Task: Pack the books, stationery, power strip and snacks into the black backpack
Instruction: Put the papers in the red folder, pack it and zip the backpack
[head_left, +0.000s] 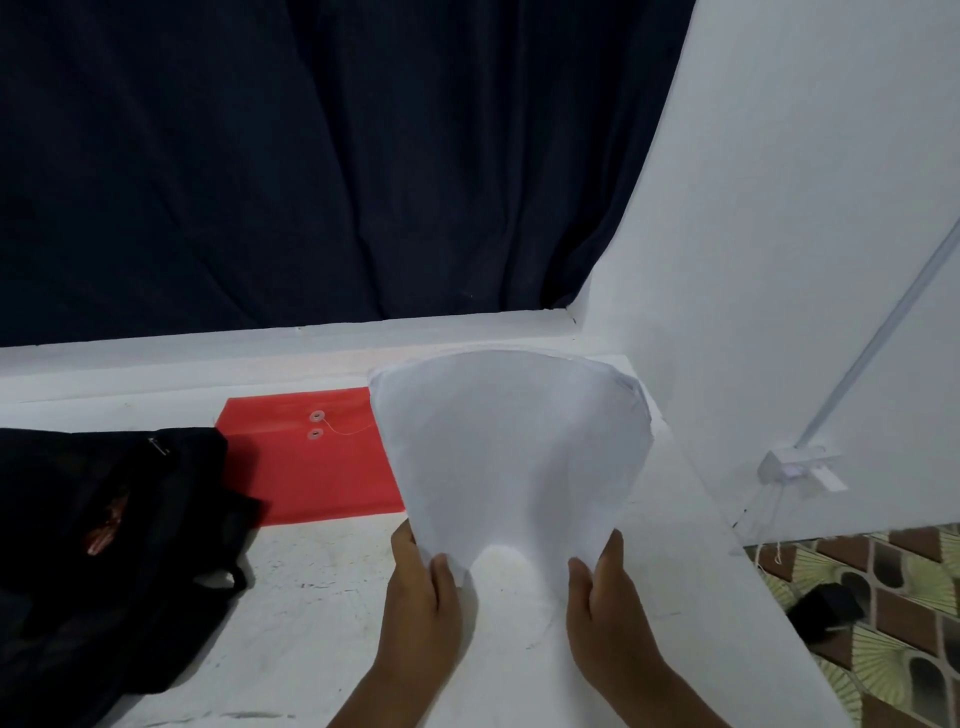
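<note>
- You hold one stack of white paper (511, 452) in both hands, lifted off the white table (322, 597) and bowed so its middle bulges toward you; how many sheets it has cannot be told.
- Your left hand (423, 597) grips the paper's lower left edge, thumb curled over the front and the other fingers hidden behind the sheets.
- Your right hand (605, 597) grips the lower right edge the same way, thumb on the front.
- One red folder (306, 467) with two round string fasteners lies flat on the table, just left of the paper and partly hidden behind its left edge.
- One black backpack (104, 545) lies slumped on the table, left of the paper and beyond the folder, its right edge overlapping the folder's left side.
- Behind the paper hangs one dark curtain (311, 156); to the paper's right stands a white wall (779, 208).
- One small black object (826, 608) sits on the patterned floor (893, 649), right of the paper and below the table.
</note>
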